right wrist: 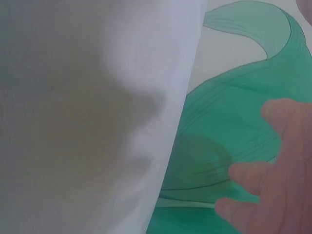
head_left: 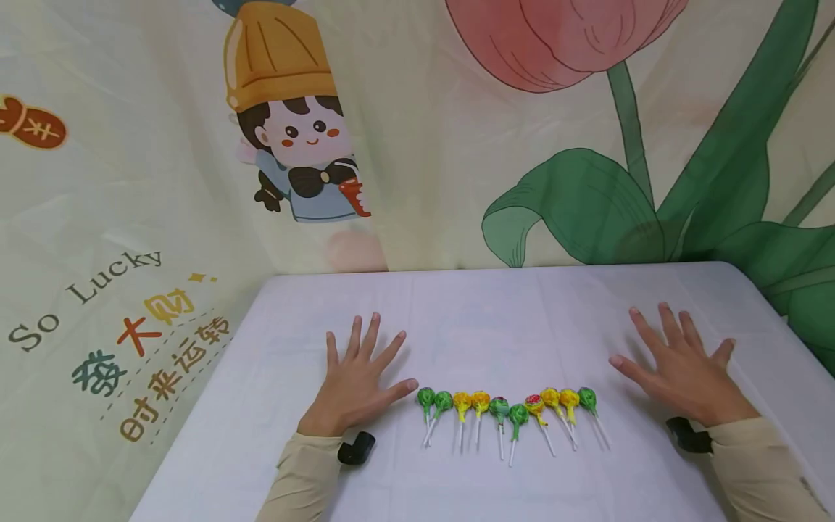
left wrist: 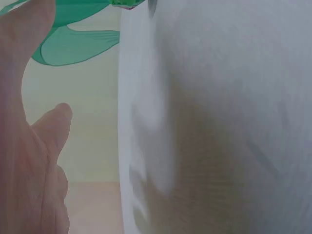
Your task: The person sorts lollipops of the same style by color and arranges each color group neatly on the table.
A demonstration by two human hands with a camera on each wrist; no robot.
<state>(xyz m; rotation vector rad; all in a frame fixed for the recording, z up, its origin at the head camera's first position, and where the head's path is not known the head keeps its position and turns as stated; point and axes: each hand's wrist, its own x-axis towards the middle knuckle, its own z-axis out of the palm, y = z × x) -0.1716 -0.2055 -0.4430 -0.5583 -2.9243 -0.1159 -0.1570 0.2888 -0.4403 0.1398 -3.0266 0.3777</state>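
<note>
While the left hand [head_left: 355,384] and the right hand [head_left: 688,380] hover over a white cloth-covered table [head_left: 483,326], fingers apart and holding nothing, ten round lollipops [head_left: 518,414] with green, yellow and red wrappers and white sticks lie in a row between them, heads toward the far side, the leftmost just beside the left thumb [head_left: 399,391]. It looks like a ready pose; picking one up would call for lowering a hand and pinching a stick. Beyond hangs a cream backdrop [head_left: 417,159] printed with a pink tulip [head_left: 567,36].
</note>
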